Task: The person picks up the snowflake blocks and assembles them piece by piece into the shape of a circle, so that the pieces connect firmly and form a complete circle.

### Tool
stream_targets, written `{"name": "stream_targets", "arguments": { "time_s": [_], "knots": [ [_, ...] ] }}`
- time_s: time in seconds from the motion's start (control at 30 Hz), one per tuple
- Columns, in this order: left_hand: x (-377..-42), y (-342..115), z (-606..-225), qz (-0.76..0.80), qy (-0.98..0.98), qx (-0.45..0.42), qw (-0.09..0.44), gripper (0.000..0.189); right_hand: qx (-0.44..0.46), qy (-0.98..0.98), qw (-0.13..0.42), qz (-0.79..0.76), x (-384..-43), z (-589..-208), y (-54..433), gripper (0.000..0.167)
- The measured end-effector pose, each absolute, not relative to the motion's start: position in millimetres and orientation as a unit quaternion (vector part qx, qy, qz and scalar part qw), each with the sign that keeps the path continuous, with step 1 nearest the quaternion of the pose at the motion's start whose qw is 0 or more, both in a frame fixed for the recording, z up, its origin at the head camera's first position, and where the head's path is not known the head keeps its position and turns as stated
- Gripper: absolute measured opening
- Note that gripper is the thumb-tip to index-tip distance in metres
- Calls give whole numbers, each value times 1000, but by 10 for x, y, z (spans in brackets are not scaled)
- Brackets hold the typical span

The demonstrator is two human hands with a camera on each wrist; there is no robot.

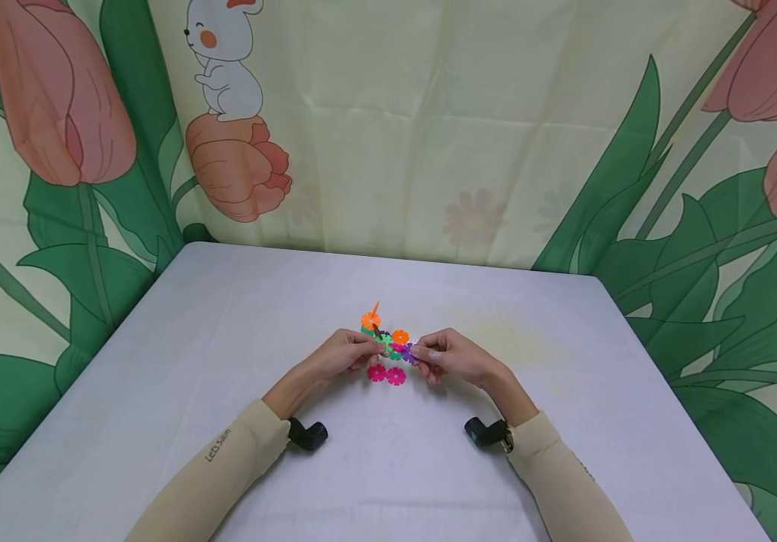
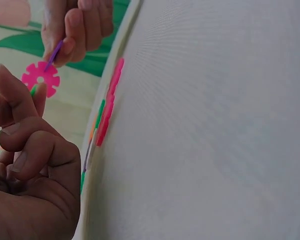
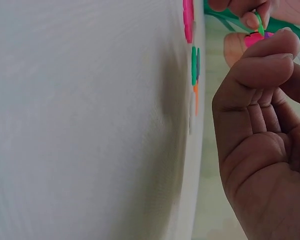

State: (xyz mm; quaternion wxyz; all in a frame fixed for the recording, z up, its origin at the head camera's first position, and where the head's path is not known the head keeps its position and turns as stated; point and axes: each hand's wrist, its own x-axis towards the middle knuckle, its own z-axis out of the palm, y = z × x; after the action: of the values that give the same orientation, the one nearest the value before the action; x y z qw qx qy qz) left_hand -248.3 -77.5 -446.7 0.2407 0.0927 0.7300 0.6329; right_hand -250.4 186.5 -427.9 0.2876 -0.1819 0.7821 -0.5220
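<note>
My left hand pinches a light green notched disc between thumb and finger. My right hand does the same with a purple notched disc. Between the two sits a pink notched disc, into whose edge the purple disc is slotted at an angle. In the left wrist view only a sliver of the green disc shows at the pink disc's lower edge. Seen from the right wrist, the green disc stands edge-on by the fingertips, and my right fingers partly cover the pink and purple pieces.
Two pink discs lie side by side on the white-covered table, just below the hands. Behind the held pieces are orange discs, with more green and dark pieces among them. A printed curtain hangs behind the table.
</note>
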Motion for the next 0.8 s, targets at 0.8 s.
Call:
{"name": "stream_targets", "arguments": {
  "time_s": [0.8],
  "knots": [
    [-2510, -833, -4448, 635, 730, 76, 239, 29, -201, 786, 302, -500, -2466, -4267, 1794, 41]
  ]
}}
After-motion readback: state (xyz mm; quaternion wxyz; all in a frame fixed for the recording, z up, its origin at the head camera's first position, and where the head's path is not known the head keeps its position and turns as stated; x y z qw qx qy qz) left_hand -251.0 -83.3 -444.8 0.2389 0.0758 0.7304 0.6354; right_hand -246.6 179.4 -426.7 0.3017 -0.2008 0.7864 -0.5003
